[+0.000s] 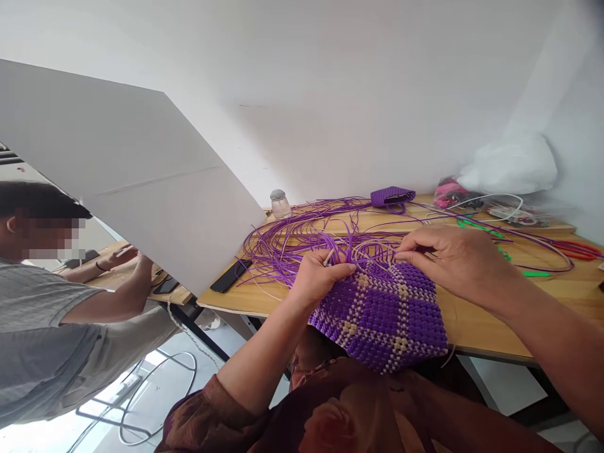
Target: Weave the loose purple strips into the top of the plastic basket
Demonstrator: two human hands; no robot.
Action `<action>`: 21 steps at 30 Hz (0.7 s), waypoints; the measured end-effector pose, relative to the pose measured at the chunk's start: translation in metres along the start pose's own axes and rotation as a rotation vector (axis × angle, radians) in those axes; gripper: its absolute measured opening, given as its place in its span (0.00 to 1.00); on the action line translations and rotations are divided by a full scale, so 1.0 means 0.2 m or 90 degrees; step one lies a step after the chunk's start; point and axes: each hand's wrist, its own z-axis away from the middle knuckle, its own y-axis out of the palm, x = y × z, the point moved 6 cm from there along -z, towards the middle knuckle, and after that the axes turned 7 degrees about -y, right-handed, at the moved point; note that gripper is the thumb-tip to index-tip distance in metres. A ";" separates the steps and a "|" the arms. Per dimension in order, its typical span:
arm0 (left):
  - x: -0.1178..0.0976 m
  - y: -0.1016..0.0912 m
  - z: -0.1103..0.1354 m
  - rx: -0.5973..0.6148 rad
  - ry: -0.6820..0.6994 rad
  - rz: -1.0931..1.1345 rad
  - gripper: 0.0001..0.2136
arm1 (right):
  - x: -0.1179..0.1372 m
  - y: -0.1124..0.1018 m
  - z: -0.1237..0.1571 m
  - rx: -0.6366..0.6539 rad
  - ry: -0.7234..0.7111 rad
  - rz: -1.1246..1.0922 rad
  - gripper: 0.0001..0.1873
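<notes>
A woven basket (380,318) of purple and cream plastic strips, in a check pattern, leans against the table's front edge above my lap. My left hand (321,274) is closed at its upper left rim, with thumb and fingers gripping loose strips there. At the rim's right side my right hand (448,258) is pinched; a thin strip end seems to be between thumb and forefinger, though it is hard to make out. Long unwoven purple and cream strips (278,242) spread from the rim over the table to the left and back.
Farther back lie a small purple woven piece (392,196) and a lidded glass jar (280,204). A black phone (231,275) rests at the left edge. Red-handled scissors (576,250) and plastic bags (514,163) are on the right. Beyond a white partition (141,157), another person (56,327) sits.
</notes>
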 end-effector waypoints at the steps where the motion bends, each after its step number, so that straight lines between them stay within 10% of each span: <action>1: 0.00 0.00 0.00 0.002 0.000 0.001 0.12 | 0.00 0.00 0.00 -0.013 0.005 0.004 0.07; 21: -0.01 0.00 0.00 0.000 0.013 -0.019 0.11 | 0.06 0.05 0.04 0.161 0.130 -0.312 0.14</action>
